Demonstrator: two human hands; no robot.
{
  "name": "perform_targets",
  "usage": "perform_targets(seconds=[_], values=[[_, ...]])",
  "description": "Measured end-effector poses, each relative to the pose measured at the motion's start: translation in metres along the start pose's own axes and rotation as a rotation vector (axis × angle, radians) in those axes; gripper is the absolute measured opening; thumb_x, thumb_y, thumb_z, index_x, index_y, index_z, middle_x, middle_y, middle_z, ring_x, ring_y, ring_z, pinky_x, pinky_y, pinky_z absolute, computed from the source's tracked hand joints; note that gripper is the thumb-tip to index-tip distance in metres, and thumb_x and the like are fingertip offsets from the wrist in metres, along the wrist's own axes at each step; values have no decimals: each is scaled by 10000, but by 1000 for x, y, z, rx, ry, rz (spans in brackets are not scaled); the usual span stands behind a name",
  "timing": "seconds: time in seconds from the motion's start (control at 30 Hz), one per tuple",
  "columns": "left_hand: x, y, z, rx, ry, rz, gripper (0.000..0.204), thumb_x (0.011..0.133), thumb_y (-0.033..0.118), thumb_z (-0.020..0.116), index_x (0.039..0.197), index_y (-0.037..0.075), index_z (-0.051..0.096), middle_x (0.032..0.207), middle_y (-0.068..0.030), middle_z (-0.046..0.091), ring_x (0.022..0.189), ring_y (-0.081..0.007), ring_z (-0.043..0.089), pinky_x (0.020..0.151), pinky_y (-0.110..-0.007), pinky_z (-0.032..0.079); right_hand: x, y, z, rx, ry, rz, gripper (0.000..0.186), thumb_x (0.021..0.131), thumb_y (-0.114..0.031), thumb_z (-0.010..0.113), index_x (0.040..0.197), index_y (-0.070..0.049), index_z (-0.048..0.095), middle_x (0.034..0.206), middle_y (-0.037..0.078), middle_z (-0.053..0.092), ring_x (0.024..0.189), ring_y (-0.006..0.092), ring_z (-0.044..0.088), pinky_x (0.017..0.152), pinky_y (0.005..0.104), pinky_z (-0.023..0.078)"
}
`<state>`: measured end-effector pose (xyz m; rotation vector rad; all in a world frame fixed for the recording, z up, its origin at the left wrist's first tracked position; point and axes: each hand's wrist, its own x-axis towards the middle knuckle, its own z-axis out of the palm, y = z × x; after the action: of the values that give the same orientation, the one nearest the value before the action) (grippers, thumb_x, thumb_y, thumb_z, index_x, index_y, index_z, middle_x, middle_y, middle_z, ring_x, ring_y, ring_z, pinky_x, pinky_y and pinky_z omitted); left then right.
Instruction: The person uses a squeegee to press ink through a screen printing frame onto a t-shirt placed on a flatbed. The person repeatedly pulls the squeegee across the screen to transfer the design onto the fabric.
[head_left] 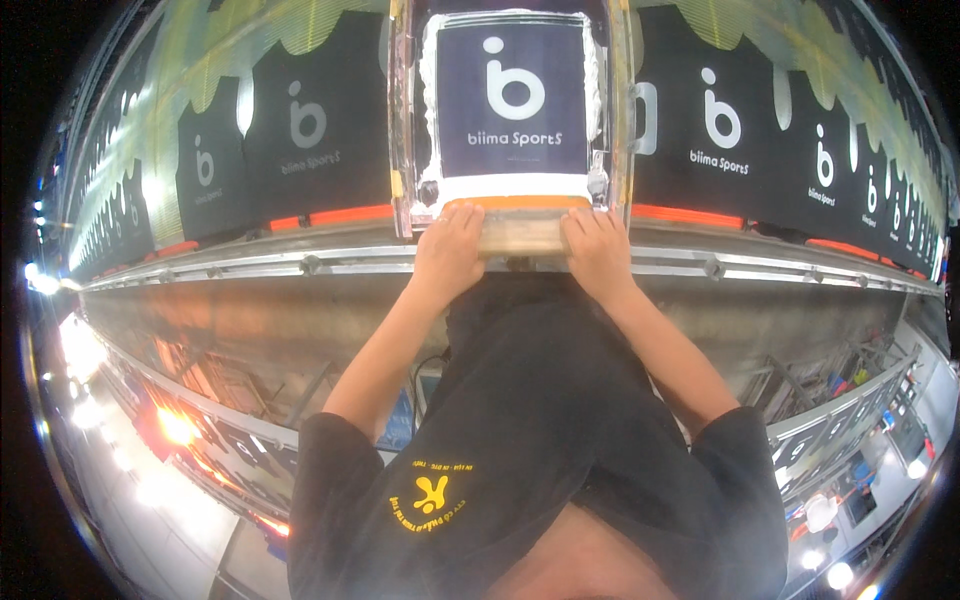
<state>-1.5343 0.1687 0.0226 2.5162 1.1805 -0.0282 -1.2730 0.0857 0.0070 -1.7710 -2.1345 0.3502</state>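
Note:
A screen-printing frame (404,130) lies ahead of me on the long table, with a white printed design on a dark panel (515,160) in its middle. White ink (512,186) forms a band across the near part and smears along both sides. At the frame's near end is a squeegee (522,236) with a pale wooden handle and an orange strip on its far side. My left hand (450,252) grips the handle's left end, fingers curled over it. Its right end is in my right hand (598,252), closed the same way.
Black panels with white prints (722,120) line the table on both sides of the frame, orange strips at their near edges. A metal rail (715,268) with fittings runs along the table's near edge, close to my body. Behind me, another row of printed panels curves past bright lamps.

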Motion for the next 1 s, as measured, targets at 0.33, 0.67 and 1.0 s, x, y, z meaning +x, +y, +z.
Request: perform_targets(seconds=[0.33,0.67,1.0], values=[[183,-65,-100,55,-316,-35,297,922,410,711,1055,157,796,999,-101,777,964,-315,748,839,-475,587,167,64,-40,-24,2,51,233,798,-261,840,904,-110,697,867,90,704,852,316,693,785,473,518],[318,-137,-93,135,-81,-40,406,878,562,761,942,166,819,845,-109,777,847,-329,755,776,-483,584,308,123,-16,-201,55,173,448,794,-519,853,879,-95,734,849,78,735,877,332,728,769,463,569],[113,-57,-23,-120,59,-90,159,795,210,747,932,131,765,940,-91,752,908,-327,734,799,-477,595,109,43,11,-108,165,51,250,674,-172,872,814,-150,666,828,16,635,799,230,644,757,390,479]])
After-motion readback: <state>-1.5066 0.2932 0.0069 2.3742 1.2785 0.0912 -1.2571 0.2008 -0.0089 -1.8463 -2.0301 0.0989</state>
